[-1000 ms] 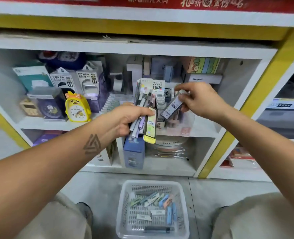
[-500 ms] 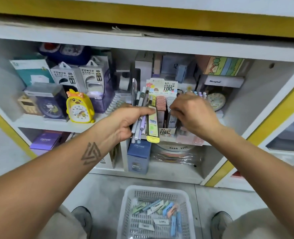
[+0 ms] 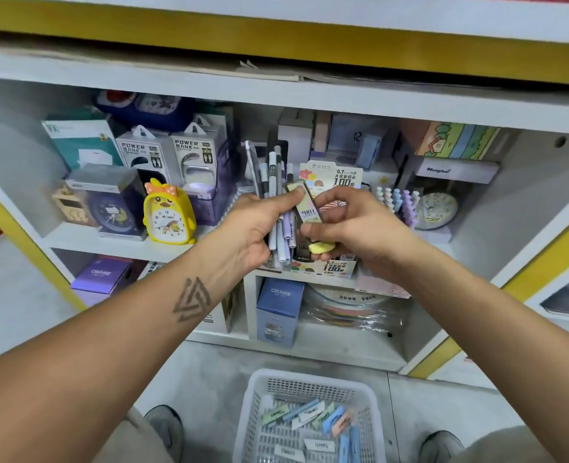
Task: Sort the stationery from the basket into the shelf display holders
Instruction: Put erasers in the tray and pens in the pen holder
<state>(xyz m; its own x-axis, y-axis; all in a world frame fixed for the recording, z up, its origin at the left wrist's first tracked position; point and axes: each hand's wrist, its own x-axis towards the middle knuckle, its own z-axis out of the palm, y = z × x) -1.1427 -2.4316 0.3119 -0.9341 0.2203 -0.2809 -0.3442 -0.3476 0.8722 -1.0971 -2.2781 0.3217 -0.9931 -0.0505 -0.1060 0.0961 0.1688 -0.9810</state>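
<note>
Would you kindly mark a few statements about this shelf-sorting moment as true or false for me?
1. The left hand grips a bundle of pens. True.
2. The right hand is empty. False: it pinches a slim yellow-capped lead case.
3. The basket on the floor is empty. False: small pastel packs lie in it.
4. A yellow duck clock stands on the shelf, left of both hands. True.
5. The basket sits on the shelf. False: it is on the floor below.
</note>
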